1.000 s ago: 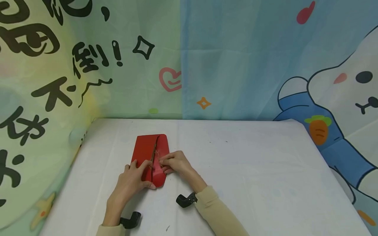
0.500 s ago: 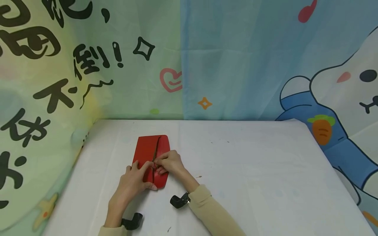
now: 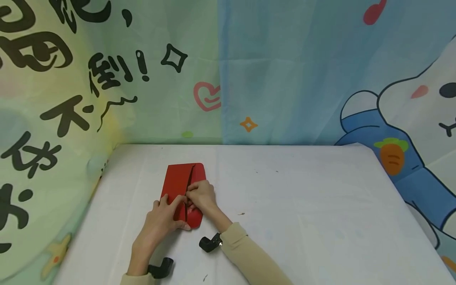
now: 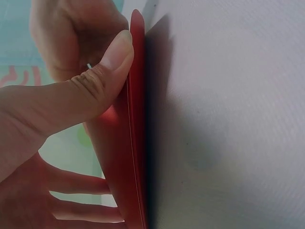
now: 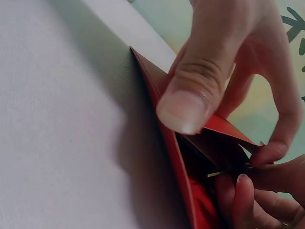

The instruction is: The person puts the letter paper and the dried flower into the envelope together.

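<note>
A red paper envelope [image 3: 178,178] lies on the white table, its rounded flap folded out to the right. My left hand [image 3: 160,215] holds it across its near part, thumb at the near edge and index fingertip by the opening. In the right wrist view, that thumb [image 5: 186,105] presses the envelope's edge while its mouth gapes. My right hand [image 3: 202,196] is at this mouth with curled fingers, pinching a thin gold-coloured piece [image 5: 215,174]. Most of that piece is hidden by the fingers and the envelope.
White cloth covers the table [image 3: 303,206], with a few small dark specks on it. A printed curtain [image 3: 278,79] hangs behind the far edge and along the left side. A black wrist camera [image 3: 210,242] sits on each wrist.
My right hand has moved left, further over the flap to the envelope's opening, and its fingers have curled in. My left hand keeps its hold on the envelope.
</note>
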Available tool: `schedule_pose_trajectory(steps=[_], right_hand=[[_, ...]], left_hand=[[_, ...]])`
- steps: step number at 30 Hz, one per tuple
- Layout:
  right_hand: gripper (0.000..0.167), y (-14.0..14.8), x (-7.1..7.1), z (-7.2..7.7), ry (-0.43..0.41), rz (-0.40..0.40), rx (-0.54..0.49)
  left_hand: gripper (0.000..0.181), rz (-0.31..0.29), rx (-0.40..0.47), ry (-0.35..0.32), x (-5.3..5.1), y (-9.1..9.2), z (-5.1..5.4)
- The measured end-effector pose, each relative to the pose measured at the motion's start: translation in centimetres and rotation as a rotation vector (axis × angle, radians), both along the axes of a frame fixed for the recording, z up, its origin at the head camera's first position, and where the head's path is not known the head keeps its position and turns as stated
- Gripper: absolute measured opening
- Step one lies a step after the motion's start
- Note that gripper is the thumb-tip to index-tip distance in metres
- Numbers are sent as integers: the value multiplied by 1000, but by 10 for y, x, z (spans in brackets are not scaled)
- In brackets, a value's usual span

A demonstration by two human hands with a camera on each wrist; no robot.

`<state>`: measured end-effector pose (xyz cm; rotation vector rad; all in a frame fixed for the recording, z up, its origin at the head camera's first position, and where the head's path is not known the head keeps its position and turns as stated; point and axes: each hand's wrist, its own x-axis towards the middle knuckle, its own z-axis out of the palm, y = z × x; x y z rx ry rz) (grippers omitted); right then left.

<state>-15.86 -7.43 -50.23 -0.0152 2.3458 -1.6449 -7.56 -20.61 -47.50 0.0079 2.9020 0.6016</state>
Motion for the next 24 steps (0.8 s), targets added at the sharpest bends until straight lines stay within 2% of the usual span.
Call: schedule_pose_trajectory(steps=[5, 9, 13, 15, 19, 24], right_hand=[[14, -2, 0, -3, 62, 24, 41], [19, -1, -1, -3, 93, 84, 30], [24, 2, -2, -2, 81, 173, -9], [21, 5, -3, -2, 49, 194, -36], [19, 14, -3, 0, -21, 155, -101], [18, 30, -4, 1, -15, 85, -138]], left_hand=[[68, 0, -5, -1, -1, 2, -1], [70, -2, -9, -9, -1, 2, -1], [71, -2, -14, -17, 0, 3, 0], [73, 0, -20, -18, 0, 3, 0], [79, -11, -39, -11, -1, 4, -1], [89, -21, -49, -1, -2, 4, -4]])
